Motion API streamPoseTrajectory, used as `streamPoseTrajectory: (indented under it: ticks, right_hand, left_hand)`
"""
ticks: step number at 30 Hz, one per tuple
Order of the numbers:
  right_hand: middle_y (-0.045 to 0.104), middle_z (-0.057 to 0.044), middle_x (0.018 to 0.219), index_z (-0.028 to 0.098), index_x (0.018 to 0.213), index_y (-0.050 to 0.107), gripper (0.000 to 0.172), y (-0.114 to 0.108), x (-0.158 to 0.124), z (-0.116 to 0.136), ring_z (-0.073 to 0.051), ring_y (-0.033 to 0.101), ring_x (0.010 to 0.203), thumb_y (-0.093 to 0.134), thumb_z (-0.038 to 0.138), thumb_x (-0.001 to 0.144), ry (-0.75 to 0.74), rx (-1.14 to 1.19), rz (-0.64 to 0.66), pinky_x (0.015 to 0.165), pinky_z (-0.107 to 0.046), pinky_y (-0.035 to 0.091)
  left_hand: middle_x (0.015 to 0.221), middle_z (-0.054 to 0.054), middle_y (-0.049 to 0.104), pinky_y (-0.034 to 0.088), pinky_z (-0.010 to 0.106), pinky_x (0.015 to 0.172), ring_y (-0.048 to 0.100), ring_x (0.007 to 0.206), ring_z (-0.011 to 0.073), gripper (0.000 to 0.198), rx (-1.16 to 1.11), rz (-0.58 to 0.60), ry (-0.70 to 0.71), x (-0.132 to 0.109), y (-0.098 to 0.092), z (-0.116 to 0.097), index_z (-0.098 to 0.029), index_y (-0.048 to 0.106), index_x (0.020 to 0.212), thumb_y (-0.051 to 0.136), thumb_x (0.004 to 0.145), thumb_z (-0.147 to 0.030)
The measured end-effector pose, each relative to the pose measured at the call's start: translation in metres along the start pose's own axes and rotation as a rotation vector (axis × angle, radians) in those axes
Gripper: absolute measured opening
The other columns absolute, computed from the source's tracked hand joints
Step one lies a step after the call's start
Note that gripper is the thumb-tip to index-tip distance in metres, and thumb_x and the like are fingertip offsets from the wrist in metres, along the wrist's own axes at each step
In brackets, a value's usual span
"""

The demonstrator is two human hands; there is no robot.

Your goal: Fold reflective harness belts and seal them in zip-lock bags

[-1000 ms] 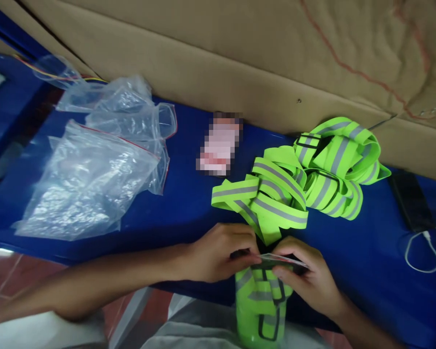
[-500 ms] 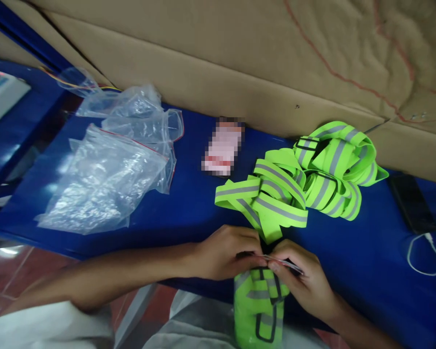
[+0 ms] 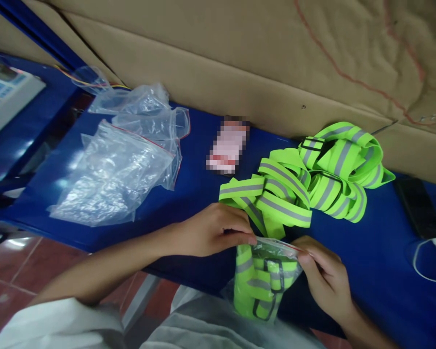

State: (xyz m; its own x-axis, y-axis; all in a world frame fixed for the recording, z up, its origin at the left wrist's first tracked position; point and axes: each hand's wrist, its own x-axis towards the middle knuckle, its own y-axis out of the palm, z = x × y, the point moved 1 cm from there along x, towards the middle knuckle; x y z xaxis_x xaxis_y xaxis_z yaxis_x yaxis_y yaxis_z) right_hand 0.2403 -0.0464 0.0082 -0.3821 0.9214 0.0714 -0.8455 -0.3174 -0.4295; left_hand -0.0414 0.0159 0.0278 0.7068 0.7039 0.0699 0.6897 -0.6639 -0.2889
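Observation:
A clear zip bag [image 3: 263, 281] with a folded neon-green reflective strap inside hangs over the near edge of the blue table [image 3: 189, 208]. My left hand [image 3: 212, 230] pinches the left end of the bag's top edge. At the right end of that same edge, my right hand [image 3: 325, 278] pinches it between thumb and fingers. Just beyond my hands lies a loose heap of neon-green reflective straps [image 3: 305, 179] with grey stripes and black buckles.
A pile of empty clear zip bags [image 3: 119, 165] lies at the table's left. A small pink packet [image 3: 228, 148] sits near the cardboard wall [image 3: 240, 63]. A dark phone [image 3: 419, 206] and white cable [image 3: 430, 259] lie at the right. A white device [image 3: 7, 94] stands far left.
My hands have moved apart along the bag's top edge, the left going up and left. The bagged strap now shows more fully between them. The view shifted slightly.

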Motion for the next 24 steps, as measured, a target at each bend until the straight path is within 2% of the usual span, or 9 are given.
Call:
streamPoseTrajectory:
  ticks: [2,5,8,11,13,18,21,24]
  right_hand:
    - [0.070,-0.004,0.089,0.024,0.098,0.069,0.018,-0.001,-0.001,0.000,-0.015,0.067,0.078,0.054,0.014,0.103,0.012,0.007,0.021,0.068,-0.025,0.051]
    - [0.068,-0.003,0.084,0.023,0.095,0.068,0.019,-0.001,-0.002,0.000,-0.015,0.064,0.073,0.054,0.014,0.103,0.021,0.018,-0.026,0.064,-0.025,0.050]
    - [0.066,-0.002,0.079,0.023,0.090,0.068,0.020,-0.003,0.000,0.000,-0.015,0.064,0.072,0.055,0.016,0.103,0.042,0.017,-0.073,0.062,-0.025,0.050]
    - [0.066,-0.002,0.079,0.023,0.088,0.068,0.020,-0.004,0.002,0.001,-0.015,0.066,0.072,0.056,0.016,0.102,0.037,0.011,-0.059,0.063,-0.025,0.050]
    - [0.065,-0.001,0.077,0.023,0.086,0.067,0.021,-0.004,0.002,0.003,-0.014,0.064,0.070,0.056,0.014,0.102,0.021,0.010,-0.069,0.062,-0.024,0.049]
    - [0.065,-0.001,0.074,0.023,0.085,0.066,0.022,-0.003,0.000,0.003,-0.014,0.063,0.067,0.056,0.015,0.102,0.011,0.016,-0.083,0.059,-0.024,0.048]
    - [0.071,-0.004,0.084,0.026,0.099,0.073,0.022,-0.005,-0.001,-0.001,-0.018,0.069,0.075,0.053,0.030,0.107,0.020,0.029,-0.046,0.067,-0.027,0.055]
    - [0.075,-0.010,0.106,0.029,0.131,0.069,0.041,-0.006,-0.003,-0.004,-0.023,0.073,0.091,0.041,0.050,0.108,0.009,0.029,0.032,0.076,-0.031,0.060]
  left_hand:
    - [0.090,0.008,0.077,0.051,0.020,0.074,0.071,0.082,0.0126,0.019,-0.010,0.042,-0.021,0.000,-0.003,-0.001,-0.013,0.079,0.098,0.064,0.102,-0.024]
    - [0.093,0.007,0.078,0.052,0.021,0.072,0.071,0.081,0.0131,0.018,-0.017,0.080,-0.077,0.002,-0.006,0.000,-0.015,0.079,0.107,0.068,0.100,-0.028]
    - [0.086,0.006,0.076,0.051,0.021,0.071,0.069,0.078,0.0129,0.019,0.017,0.010,-0.051,0.002,-0.008,0.000,-0.014,0.077,0.096,0.066,0.101,-0.028]
    - [0.081,0.006,0.074,0.050,0.021,0.071,0.068,0.076,0.0128,0.022,0.042,-0.043,0.020,0.000,-0.007,-0.002,-0.013,0.075,0.088,0.063,0.103,-0.024]
    - [0.080,0.007,0.074,0.049,0.020,0.069,0.069,0.075,0.0127,0.022,0.039,-0.034,0.044,-0.001,-0.007,-0.004,-0.013,0.075,0.089,0.063,0.103,-0.023]
    - [0.083,0.007,0.075,0.051,0.019,0.072,0.071,0.078,0.0126,0.017,0.010,0.033,0.004,0.000,-0.008,-0.005,-0.012,0.077,0.094,0.066,0.101,-0.022]
    - [0.085,0.009,0.075,0.053,0.020,0.073,0.071,0.079,0.0130,0.016,0.016,-0.015,0.057,0.001,-0.012,-0.005,-0.010,0.078,0.095,0.066,0.100,-0.020]
    - [0.090,0.010,0.076,0.055,0.021,0.077,0.071,0.083,0.0135,0.014,0.052,-0.070,0.099,-0.001,-0.019,-0.013,-0.010,0.077,0.099,0.065,0.100,-0.017]
